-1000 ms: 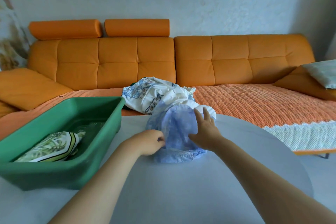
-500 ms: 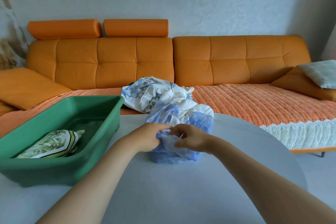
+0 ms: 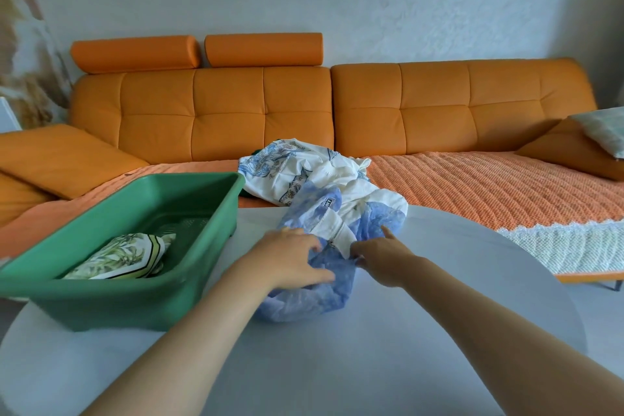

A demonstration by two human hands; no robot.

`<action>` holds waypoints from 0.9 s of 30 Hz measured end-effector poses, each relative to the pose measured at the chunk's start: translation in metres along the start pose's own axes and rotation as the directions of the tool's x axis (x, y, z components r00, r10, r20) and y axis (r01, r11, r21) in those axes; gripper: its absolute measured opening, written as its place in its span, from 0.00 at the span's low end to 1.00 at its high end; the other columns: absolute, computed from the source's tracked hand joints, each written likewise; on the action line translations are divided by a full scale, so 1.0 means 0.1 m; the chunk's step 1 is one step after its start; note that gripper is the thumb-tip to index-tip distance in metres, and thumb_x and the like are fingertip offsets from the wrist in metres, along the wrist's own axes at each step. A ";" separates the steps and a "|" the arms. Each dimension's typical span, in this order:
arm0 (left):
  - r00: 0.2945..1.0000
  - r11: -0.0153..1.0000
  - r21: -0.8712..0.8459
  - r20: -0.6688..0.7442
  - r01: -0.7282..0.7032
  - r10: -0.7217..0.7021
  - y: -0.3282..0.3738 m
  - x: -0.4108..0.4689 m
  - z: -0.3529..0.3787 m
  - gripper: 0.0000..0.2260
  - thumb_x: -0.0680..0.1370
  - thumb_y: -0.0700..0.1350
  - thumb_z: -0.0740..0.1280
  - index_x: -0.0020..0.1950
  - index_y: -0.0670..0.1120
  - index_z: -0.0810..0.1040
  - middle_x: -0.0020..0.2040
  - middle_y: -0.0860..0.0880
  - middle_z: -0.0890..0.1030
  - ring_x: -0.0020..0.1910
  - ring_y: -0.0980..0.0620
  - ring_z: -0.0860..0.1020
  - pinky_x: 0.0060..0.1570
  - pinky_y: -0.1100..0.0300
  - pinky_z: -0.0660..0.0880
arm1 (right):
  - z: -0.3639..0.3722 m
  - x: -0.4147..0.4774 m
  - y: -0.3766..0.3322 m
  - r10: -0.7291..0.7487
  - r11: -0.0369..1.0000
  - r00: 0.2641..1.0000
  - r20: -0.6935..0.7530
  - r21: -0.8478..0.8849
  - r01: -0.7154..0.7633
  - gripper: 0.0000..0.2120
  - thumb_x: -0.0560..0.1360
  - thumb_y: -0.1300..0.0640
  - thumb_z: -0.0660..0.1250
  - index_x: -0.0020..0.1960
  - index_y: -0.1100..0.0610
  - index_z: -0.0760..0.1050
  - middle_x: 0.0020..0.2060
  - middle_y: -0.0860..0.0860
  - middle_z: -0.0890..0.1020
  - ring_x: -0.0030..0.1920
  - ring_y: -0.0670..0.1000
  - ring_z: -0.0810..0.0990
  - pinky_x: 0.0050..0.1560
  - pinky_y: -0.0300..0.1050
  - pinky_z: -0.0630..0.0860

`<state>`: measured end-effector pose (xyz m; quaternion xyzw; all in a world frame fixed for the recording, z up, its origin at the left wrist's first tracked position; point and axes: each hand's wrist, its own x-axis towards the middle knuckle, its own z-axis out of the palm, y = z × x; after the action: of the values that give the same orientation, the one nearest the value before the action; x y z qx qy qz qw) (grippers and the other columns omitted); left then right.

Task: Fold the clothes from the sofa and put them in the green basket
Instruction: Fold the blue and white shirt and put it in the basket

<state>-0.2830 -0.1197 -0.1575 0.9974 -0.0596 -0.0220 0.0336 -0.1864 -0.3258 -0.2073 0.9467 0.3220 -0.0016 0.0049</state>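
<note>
On the grey surface (image 3: 337, 365) before the orange sofa (image 3: 236, 111), both hands work a crumpled blue garment (image 3: 324, 294).

The left hand (image 3: 290, 257) grips a fold of the garment, fingers curled over the top and thumb below. The right hand (image 3: 381, 257) pinches the cloth beside its white zip edge, index finger stretched out and the other fingers curled in. The garment lies just right of the green basket (image 3: 118, 300), which stands on the same surface and holds one folded leaf-print piece (image 3: 125, 257). Behind the garment, a pile of white and blue clothes (image 3: 297, 172) rests on the sofa seat, touching its far end.
</note>
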 end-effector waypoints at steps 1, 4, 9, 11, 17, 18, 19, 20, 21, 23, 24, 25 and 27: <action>0.997 0.989 -0.137 0.037 -0.058 0.064 0.08 0.00 0.05 0.31 0.68 0.71 0.66 0.67 0.60 0.71 0.65 0.56 0.76 0.63 0.52 0.72 0.62 0.53 0.71 | -0.02 0.00 -0.02 0.021 0.999 0.999 -0.027 0.037 -0.020 0.11 0.84 0.51 0.57 0.63 0.51 0.74 0.55 0.53 0.81 0.61 0.57 0.77 0.65 0.49 0.64; 0.969 0.977 -0.190 0.205 -0.096 0.135 0.20 0.03 0.22 0.37 0.74 0.53 0.72 0.78 0.63 0.56 0.70 0.52 0.74 0.65 0.49 0.74 0.64 0.51 0.72 | -0.13 0.00 -0.12 0.060 0.998 0.998 -0.034 0.000 -0.060 0.12 0.83 0.49 0.57 0.60 0.52 0.75 0.53 0.53 0.81 0.55 0.57 0.79 0.45 0.45 0.69; 0.979 0.917 0.390 0.140 0.084 -0.150 -0.01 0.08 0.01 0.19 0.80 0.45 0.63 0.71 0.54 0.73 0.68 0.48 0.76 0.65 0.45 0.76 0.56 0.55 0.72 | -0.24 -0.11 -0.32 -0.099 0.968 0.966 0.239 0.249 0.038 0.12 0.74 0.42 0.68 0.50 0.49 0.81 0.40 0.42 0.81 0.44 0.45 0.79 0.43 0.39 0.71; 0.921 0.852 0.486 0.207 0.196 -0.330 -0.08 0.05 -0.09 0.18 0.80 0.48 0.61 0.70 0.51 0.74 0.69 0.49 0.75 0.66 0.46 0.75 0.55 0.55 0.69 | -0.29 -0.16 -0.40 -0.189 0.821 0.925 0.330 0.570 -0.036 0.08 0.72 0.44 0.70 0.48 0.44 0.82 0.38 0.38 0.83 0.38 0.37 0.79 0.42 0.34 0.72; 0.961 0.947 0.199 0.063 0.252 -0.269 -0.03 0.05 -0.09 0.20 0.76 0.56 0.57 0.63 0.50 0.77 0.70 0.43 0.72 0.68 0.43 0.68 0.63 0.49 0.65 | -0.28 -0.09 -0.09 0.070 0.948 0.997 0.032 0.308 -0.077 0.16 0.72 0.66 0.63 0.50 0.47 0.81 0.53 0.47 0.82 0.56 0.52 0.80 0.53 0.45 0.79; 0.983 0.969 0.167 -0.027 0.184 -0.182 0.01 0.09 -0.05 0.19 0.78 0.56 0.57 0.64 0.52 0.77 0.71 0.44 0.71 0.68 0.43 0.67 0.63 0.48 0.65 | -0.23 -0.11 -0.02 0.058 0.979 0.997 0.041 0.192 -0.065 0.19 0.72 0.64 0.65 0.56 0.45 0.80 0.59 0.47 0.79 0.61 0.52 0.77 0.59 0.46 0.77; 0.992 0.986 0.120 -0.071 0.117 -0.109 0.06 0.13 0.00 0.17 0.80 0.55 0.58 0.66 0.56 0.76 0.73 0.45 0.67 0.70 0.42 0.64 0.65 0.47 0.63 | -0.19 -0.13 0.04 0.053 0.986 0.994 0.095 0.150 -0.067 0.24 0.72 0.62 0.68 0.64 0.44 0.77 0.65 0.47 0.75 0.66 0.52 0.74 0.64 0.47 0.74; 0.997 0.995 0.079 -0.049 0.063 -0.060 0.09 0.17 0.06 0.18 0.80 0.55 0.59 0.70 0.60 0.72 0.76 0.47 0.61 0.73 0.42 0.60 0.67 0.45 0.61 | -0.16 -0.16 0.07 0.053 0.984 0.985 0.162 0.159 -0.079 0.30 0.73 0.61 0.69 0.72 0.43 0.70 0.71 0.47 0.71 0.71 0.52 0.70 0.69 0.48 0.70; 0.999 0.997 0.053 0.017 0.048 -0.049 0.12 0.20 0.13 0.20 0.80 0.57 0.60 0.74 0.64 0.67 0.80 0.48 0.54 0.76 0.42 0.56 0.70 0.43 0.59 | -0.14 -0.17 0.08 0.054 0.983 0.975 0.218 0.158 -0.090 0.34 0.74 0.59 0.70 0.76 0.43 0.64 0.74 0.47 0.68 0.73 0.53 0.67 0.70 0.48 0.68; 0.981 0.994 0.077 0.175 0.077 -0.090 0.13 0.25 0.27 0.24 0.81 0.57 0.61 0.76 0.64 0.62 0.81 0.49 0.46 0.76 0.39 0.56 0.71 0.41 0.61 | -0.14 -0.18 0.08 0.058 0.994 0.963 0.263 0.075 -0.081 0.35 0.75 0.57 0.69 0.78 0.42 0.62 0.74 0.49 0.69 0.73 0.54 0.67 0.70 0.49 0.68; 0.972 0.993 0.083 0.210 0.090 -0.105 0.11 0.27 0.32 0.24 0.81 0.54 0.62 0.76 0.62 0.62 0.80 0.46 0.49 0.74 0.37 0.62 0.69 0.43 0.65 | -0.16 -0.17 0.07 0.052 0.998 0.964 0.261 0.032 -0.062 0.32 0.75 0.58 0.69 0.76 0.43 0.65 0.72 0.50 0.71 0.71 0.54 0.69 0.69 0.49 0.69; 0.969 0.992 0.067 0.217 0.103 -0.115 0.09 0.29 0.34 0.24 0.80 0.49 0.63 0.76 0.59 0.64 0.78 0.43 0.55 0.70 0.38 0.67 0.66 0.45 0.70 | -0.20 -0.18 0.04 0.036 0.999 0.963 0.268 0.000 -0.038 0.29 0.75 0.58 0.68 0.74 0.45 0.68 0.69 0.51 0.74 0.68 0.54 0.72 0.67 0.48 0.72; 0.982 0.991 0.002 0.136 0.135 -0.134 0.06 0.33 0.32 0.25 0.78 0.40 0.63 0.75 0.54 0.68 0.70 0.42 0.66 0.63 0.40 0.74 0.57 0.51 0.74 | -0.28 -0.21 -0.04 0.014 1.000 0.950 0.311 -0.006 -0.012 0.25 0.75 0.56 0.67 0.72 0.49 0.73 0.64 0.51 0.78 0.62 0.54 0.76 0.62 0.46 0.75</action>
<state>-0.2524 -0.1315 -0.1901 0.9952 0.0060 -0.0926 0.0315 -0.2053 -0.3353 -0.1788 0.9368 0.3110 -0.1499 0.0573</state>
